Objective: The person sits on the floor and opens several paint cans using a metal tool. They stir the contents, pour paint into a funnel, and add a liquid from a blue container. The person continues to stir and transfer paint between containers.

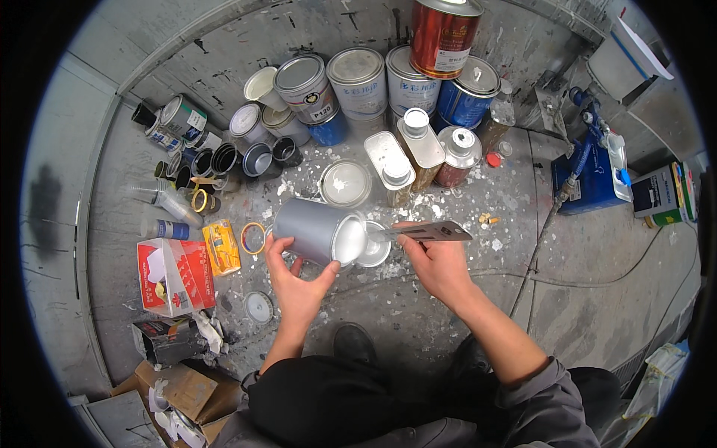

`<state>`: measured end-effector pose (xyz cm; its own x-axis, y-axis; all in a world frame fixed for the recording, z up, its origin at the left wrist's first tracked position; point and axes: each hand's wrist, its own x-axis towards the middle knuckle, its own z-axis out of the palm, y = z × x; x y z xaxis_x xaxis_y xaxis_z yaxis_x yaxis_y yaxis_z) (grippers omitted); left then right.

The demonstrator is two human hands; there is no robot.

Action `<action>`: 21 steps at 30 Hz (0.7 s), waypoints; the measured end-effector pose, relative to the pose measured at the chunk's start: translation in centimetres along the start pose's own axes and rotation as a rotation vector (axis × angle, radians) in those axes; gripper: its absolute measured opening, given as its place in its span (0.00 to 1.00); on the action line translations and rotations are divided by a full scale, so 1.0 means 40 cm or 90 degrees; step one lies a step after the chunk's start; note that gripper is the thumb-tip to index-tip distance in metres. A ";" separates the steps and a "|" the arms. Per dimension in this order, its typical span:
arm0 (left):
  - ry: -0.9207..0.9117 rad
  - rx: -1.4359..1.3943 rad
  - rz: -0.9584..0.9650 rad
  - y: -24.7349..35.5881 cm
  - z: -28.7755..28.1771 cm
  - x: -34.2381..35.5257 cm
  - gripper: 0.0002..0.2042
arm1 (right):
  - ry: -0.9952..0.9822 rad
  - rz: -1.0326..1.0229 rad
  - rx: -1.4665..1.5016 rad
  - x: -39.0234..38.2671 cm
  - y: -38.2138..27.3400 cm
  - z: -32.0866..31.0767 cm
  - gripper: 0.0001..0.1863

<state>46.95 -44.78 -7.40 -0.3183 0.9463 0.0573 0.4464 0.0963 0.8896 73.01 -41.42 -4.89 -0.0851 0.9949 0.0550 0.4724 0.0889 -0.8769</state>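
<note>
My left hand (299,282) grips a grey paint can (308,229) from below and the side. The can is tipped to the right, and white paint (349,239) shows in its mouth. In my right hand (441,270) is a flat metal strip (437,231) with holes near its wide end. Its narrow end reaches to the can's mouth, and I cannot tell whether it touches the paint. Below the mouth stands a clear plastic cup (376,256), partly hidden by the can. A round lidded tin (346,184) is just beyond the can.
Stacked paint cans (357,82) and metal solvent tins (390,160) stand at the back. Dark cups (225,158), a tape roll (252,237), a yellow packet (222,248) and a red box (175,276) lie left. A blue drum (594,179) stands right; a cable (597,282) crosses the spattered floor.
</note>
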 end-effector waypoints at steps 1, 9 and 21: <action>0.001 -0.003 0.003 -0.003 -0.001 0.000 0.44 | -0.003 0.001 -0.003 0.000 -0.005 -0.002 0.11; 0.005 0.006 0.018 0.006 -0.005 0.000 0.44 | 0.000 -0.013 -0.003 -0.003 -0.001 -0.001 0.11; 0.001 -0.034 -0.005 0.000 -0.008 -0.002 0.42 | -0.002 0.022 0.023 -0.010 -0.018 -0.010 0.11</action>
<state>46.70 -44.96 -7.26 -0.3226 0.9452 0.0505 0.3990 0.0874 0.9128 73.08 -41.87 -4.09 -0.0722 0.9971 0.0222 0.4429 0.0520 -0.8950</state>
